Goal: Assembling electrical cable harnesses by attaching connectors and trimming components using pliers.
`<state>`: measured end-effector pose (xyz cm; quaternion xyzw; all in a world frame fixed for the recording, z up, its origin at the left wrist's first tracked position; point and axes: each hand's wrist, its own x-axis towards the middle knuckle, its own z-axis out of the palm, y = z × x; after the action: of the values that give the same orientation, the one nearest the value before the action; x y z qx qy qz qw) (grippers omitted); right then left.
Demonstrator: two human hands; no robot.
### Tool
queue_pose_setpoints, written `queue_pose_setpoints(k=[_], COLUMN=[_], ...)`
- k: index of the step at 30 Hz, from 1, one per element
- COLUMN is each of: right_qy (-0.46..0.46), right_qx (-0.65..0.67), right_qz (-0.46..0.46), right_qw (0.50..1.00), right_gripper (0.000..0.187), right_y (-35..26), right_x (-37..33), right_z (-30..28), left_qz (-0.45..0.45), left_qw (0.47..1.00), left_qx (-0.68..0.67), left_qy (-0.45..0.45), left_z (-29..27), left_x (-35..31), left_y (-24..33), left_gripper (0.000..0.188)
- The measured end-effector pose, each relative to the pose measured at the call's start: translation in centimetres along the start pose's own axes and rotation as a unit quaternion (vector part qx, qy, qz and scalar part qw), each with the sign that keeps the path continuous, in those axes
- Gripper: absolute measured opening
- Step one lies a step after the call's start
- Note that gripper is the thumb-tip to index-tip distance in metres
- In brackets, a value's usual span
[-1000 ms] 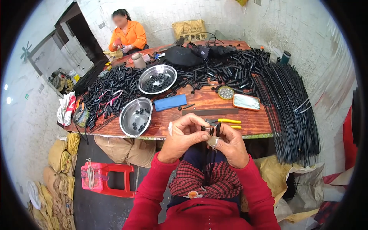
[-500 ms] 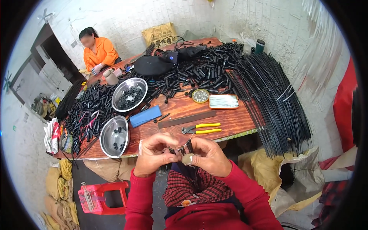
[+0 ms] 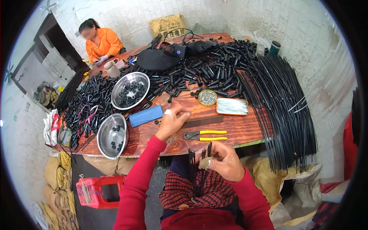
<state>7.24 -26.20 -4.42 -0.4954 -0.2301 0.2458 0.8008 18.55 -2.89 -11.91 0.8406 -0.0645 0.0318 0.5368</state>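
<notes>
My right hand [image 3: 226, 159] pinches a thin wire hung with narrow black strips [image 3: 193, 163]; the strips dangle over my lap, and the wire's free end points up to the left. A pale cover wraps the tip of that thumb. Over the table, my left hand [image 3: 172, 122] is apart from the wire, fingers drawn together, with white tape on one finger. Whatever its fingertips hold, if anything, is too small to make out. Under it lies a dark flat bar [image 3: 203, 122]. Yellow-handled pliers [image 3: 207, 135] rest between the bar and my right hand.
Beyond are a round tin of small metal bits [image 3: 207, 97] and a tray of pale thin wires [image 3: 232, 106]. Two metal bowls [image 3: 114, 94] [image 3: 100, 134] hold black rings, beside a folded blue cloth [image 3: 146, 115]. Black tubes [image 3: 218, 73] and long rods [image 3: 287, 111] cover the table. A person in orange [image 3: 103, 44] sits far left.
My left hand has let go of the strip-hung wire and moved up over the table. My right hand keeps its hold, slightly lower and farther right. The view has shifted a little.
</notes>
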Motion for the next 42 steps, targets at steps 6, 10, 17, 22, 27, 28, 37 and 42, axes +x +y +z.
queue_pose_setpoints(k=[6,10,17,22,27,28,37,42], right_qy=[0.02,0.051,0.067,0.012,-0.008,-0.006,-0.025,-0.016], right_qx=[-0.011,-0.02,-0.005,0.017,0.019,0.007,-0.015,-0.019], right_qz=[0.006,0.016,0.008,-0.02,-0.004,-0.007,-0.027,-0.027], right_qw=[1.0,0.998,0.998,1.0,1.0,1.0,0.999,0.999], right_gripper=[0.028,0.038,0.039,0.025,0.025,0.025,0.025,0.029], right_y=[-0.4,-0.5,0.0,-0.1,0.3,0.5,1.3,0.9], right_x=[0.5,0.1,-0.1,0.4,1.1,1.2,1.2,0.8], right_z=[-0.4,-1.2,-1.9,-1.9,-1.2,-0.9,2.7,4.6], left_qz=[0.169,0.178,0.164,-0.099,-0.124,-0.126,-0.071,-0.086], left_qw=[0.951,0.947,0.95,0.959,0.859,0.843,0.81,0.83], left_qx=[0.214,0.242,0.236,-0.264,-0.485,-0.504,-0.542,-0.521], left_qy=[0.148,0.111,0.119,0.026,-0.111,-0.141,-0.214,-0.179], left_z=[1.8,2.9,1.6,-0.8,-3.7,-4.2,-6.5,-6.9], left_x=[8.3,10.2,9.0,5.3,-0.8,-2.0,-9.8,-11.9], left_y=[-4.1,-5.6,-6.2,-1.3,5.8,7.0,10.9,11.6], left_gripper=[0.026,0.025,0.019,0.028,0.039,0.038,0.029,0.033])
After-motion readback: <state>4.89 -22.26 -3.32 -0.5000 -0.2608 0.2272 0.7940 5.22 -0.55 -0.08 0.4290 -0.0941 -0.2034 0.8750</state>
